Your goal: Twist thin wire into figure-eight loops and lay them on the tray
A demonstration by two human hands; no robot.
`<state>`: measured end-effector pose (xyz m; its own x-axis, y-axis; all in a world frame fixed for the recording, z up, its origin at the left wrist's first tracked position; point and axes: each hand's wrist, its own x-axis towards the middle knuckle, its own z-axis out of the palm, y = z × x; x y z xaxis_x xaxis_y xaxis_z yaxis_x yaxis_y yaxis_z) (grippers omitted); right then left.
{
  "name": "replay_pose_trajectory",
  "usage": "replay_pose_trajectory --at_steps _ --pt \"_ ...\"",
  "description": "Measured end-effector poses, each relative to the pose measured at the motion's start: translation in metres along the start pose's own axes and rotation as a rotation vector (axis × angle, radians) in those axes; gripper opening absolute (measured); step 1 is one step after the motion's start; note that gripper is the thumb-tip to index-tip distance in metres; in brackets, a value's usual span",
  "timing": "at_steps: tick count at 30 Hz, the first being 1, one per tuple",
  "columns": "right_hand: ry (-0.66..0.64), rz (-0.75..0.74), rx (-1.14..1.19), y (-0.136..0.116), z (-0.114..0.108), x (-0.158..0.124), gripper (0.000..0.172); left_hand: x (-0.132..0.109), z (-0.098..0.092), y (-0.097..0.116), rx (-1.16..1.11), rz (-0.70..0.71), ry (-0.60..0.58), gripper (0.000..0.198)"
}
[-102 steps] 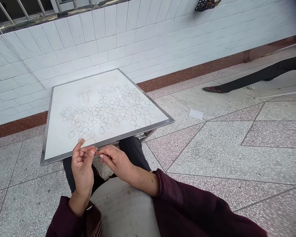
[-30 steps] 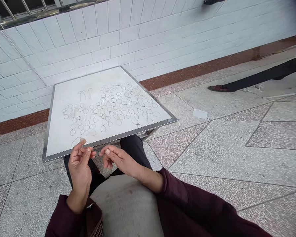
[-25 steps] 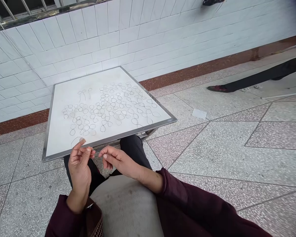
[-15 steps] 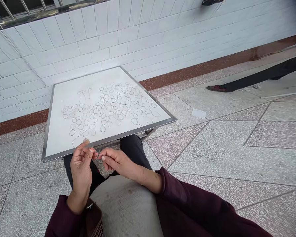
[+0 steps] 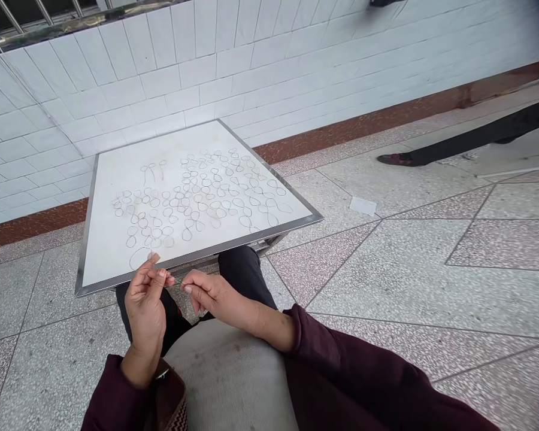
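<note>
Close to the near edge of the table, my left hand (image 5: 147, 299) pinches a thin wire loop (image 5: 131, 254) between thumb and fingers. The loop's round part stands out beyond the fingertips, over the white tabletop. My right hand (image 5: 215, 294) is closed in a pinch just to the right, its fingertips a short gap from the left ones. A fine strand seems to run across that gap, too thin to follow clearly. Many thin dark loops (image 5: 193, 206), several shaped like a figure eight, lie spread over the white table (image 5: 112, 149).
A metal frame edges the table, which stands against a white tiled wall (image 5: 170, 78). My knees are under its near side. On the speckled floor (image 5: 413, 269) lies a white piece of paper (image 5: 362, 206). Another person's leg and shoe (image 5: 399, 159) are at the right.
My left hand has shifted slightly left with the wire loop, so the gap between my fingertips is a little wider. My right hand has hardly moved.
</note>
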<state>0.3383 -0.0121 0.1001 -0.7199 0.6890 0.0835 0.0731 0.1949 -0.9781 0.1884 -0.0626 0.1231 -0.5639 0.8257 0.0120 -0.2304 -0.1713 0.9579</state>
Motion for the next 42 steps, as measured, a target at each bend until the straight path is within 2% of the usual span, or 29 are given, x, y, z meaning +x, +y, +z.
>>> replay_pose_trajectory --at_steps 5,9,12,15,18,21,25,29,32,36,39,42 --pt "0.168 -0.102 -0.18 -0.002 0.001 0.004 0.008 -0.001 0.001 -0.002 0.068 -0.051 -0.049 0.036" --pt "0.21 -0.111 -0.043 -0.004 0.003 0.005 0.016 -0.004 0.002 -0.002 0.052 -0.079 -0.104 0.042" --pt "0.144 -0.007 0.244 -0.007 0.002 0.004 0.022 -0.004 0.001 -0.001 -0.046 -0.121 -0.103 0.052" --pt "-0.004 0.127 0.577 -0.007 0.001 0.005 0.029 -0.002 -0.001 -0.003 -0.158 -0.202 -0.085 0.062" --pt "-0.108 0.228 0.82 -0.005 0.002 0.005 0.031 0.0 -0.002 -0.004 -0.229 -0.264 -0.093 0.061" --pt "-0.151 0.296 0.954 -0.002 0.003 0.005 0.031 -0.001 -0.002 -0.004 -0.249 -0.243 -0.105 0.055" --pt "-0.138 0.33 0.991 -0.001 0.003 0.004 0.031 -0.004 -0.001 -0.001 -0.204 -0.188 -0.132 0.052" --pt "-0.129 0.285 0.827 0.0 0.0 0.004 0.035 -0.006 0.0 0.0 -0.121 -0.124 -0.073 0.048" --pt "-0.04 0.151 0.438 0.0 -0.002 0.004 0.03 -0.006 0.001 -0.002 -0.062 -0.092 -0.05 0.046" --pt "0.155 -0.038 -0.142 -0.001 0.0 0.004 0.008 -0.006 0.002 -0.006 -0.024 -0.084 -0.037 0.047" --pt "0.223 -0.146 -0.374 0.001 0.002 0.004 0.006 -0.006 0.004 -0.007 -0.02 -0.097 -0.038 0.049" --pt "0.228 -0.197 -0.537 0.005 0.003 0.005 0.01 -0.005 0.004 -0.008 -0.035 -0.117 -0.04 0.051"
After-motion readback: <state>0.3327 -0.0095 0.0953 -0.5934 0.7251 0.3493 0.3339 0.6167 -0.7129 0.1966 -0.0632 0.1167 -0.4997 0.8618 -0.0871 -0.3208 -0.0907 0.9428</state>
